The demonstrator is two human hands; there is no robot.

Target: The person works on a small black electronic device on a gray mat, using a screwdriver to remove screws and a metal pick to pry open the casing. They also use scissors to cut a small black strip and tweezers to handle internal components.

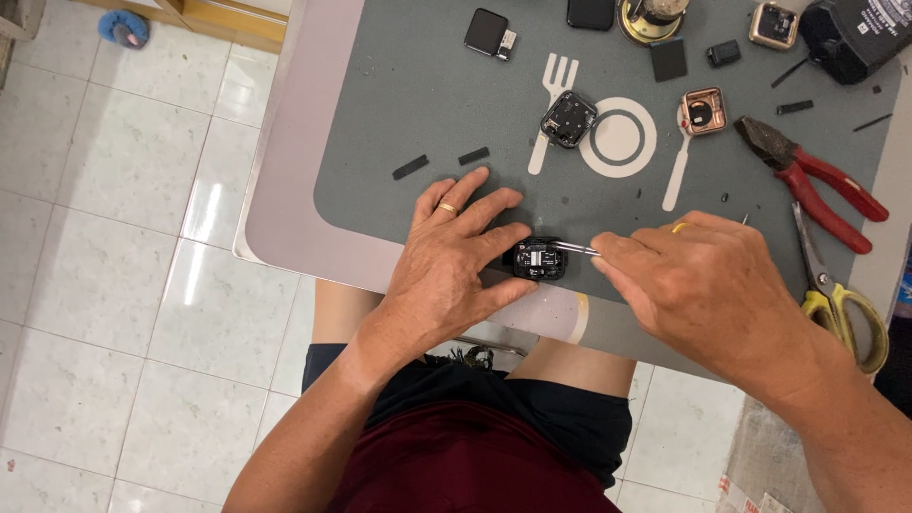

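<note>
I watched my left hand (454,249) lie spread flat on the grey mat (399,114), its thumb and forefinger pinning a small black watch body (539,257) at the mat's six o'clock edge, right by the table rim. My right hand (698,285) was closed around thin metal tweezers (573,248), their tips touching the body's exposed insides from three o'clock. At twelve o'clock of that body sat another opened watch case (568,120), and the red-handled pliers (807,176) lay toward two o'clock, with yellow-handled scissors (841,299) at three. I judged the risk to be a slip: the body sat so close to the edge that a hard prying push might skid it off, or let the tips gouge something delicate inside.
</note>
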